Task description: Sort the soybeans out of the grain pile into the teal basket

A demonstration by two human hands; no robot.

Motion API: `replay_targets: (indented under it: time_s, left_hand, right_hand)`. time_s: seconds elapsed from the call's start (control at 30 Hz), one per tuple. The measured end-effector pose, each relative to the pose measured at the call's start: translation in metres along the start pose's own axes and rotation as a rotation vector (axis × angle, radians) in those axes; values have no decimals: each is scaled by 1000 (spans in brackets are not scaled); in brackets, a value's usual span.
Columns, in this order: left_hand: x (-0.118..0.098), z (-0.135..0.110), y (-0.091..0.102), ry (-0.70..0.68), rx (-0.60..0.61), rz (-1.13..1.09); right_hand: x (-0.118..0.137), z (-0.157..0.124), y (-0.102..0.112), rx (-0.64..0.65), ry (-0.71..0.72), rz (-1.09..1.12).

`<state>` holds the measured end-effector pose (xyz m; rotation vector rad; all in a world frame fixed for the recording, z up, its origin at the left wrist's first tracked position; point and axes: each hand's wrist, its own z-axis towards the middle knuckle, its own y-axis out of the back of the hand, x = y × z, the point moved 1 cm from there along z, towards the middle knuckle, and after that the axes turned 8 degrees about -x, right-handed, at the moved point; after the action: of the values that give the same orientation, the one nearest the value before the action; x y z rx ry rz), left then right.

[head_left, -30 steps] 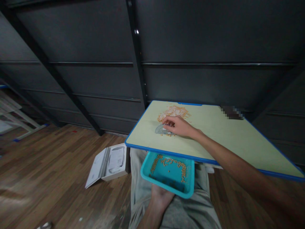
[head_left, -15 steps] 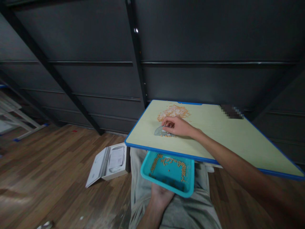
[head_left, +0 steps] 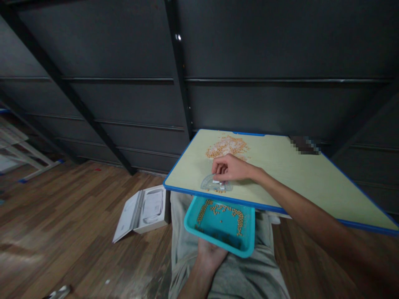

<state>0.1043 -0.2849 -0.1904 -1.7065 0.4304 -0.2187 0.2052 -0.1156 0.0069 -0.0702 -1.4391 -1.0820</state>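
My right hand (head_left: 229, 168) grips a clear protractor (head_left: 207, 182) by its upper side, low over the tabletop. A few yellow beans (head_left: 220, 191) lie along the protractor's straight edge, close to the table's front rim. Behind the hand spreads a pile of yellow beans mixed with whitish, translucent bits (head_left: 229, 145). Beneath the table edge, my left hand (head_left: 212, 251) supports a turquoise tray (head_left: 215, 228) from below, its fingers mostly hidden under it. Many beans rest inside the tray, mainly along its far and side walls.
The pale table (head_left: 299, 178) has a blue rim. At its back right corner sits a dark pixelated object (head_left: 304, 145). An open white box (head_left: 152, 209) stands on the wooden floor to the left. A dark panelled wall (head_left: 124, 99) rises behind the table.
My right hand has drawn the protractor toward me, and the few beans in front of it are now nearer the table's front edge. My left hand and the tray stay put.
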Motion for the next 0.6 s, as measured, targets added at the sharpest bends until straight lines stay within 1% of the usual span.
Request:
replay_targets:
  time_s: [0.07, 0.13, 0.33, 0.37, 0.43, 0.53, 0.6]
  left_hand:
    - [0, -1, -2, -9, -9, -10]
    - [0, -2, -4, -16, -30, -12]
    - [0, -4, -12, -22, -72, 1]
    - [-1, -4, -13, -22, -77, 2]
    - [-1, -5, -16, -24, -108, 1]
    - [-2, -6, -14, -15, -167, 2]
    - [-2, -5, -10, -12, -173, 4]
  right_hand:
    - [3, -1, -3, 55, -12, 33]
    - [7, -2, -4, 84, -24, 50]
    - [11, -3, -3, 90, -27, 63]
    - [10, -2, -2, 71, -21, 66]
    - [7, 0, 1, -12, 3, 59]
    - [1, 5, 11, -210, 63, 5]
    - [-3, 6, 19, -316, 96, -55]
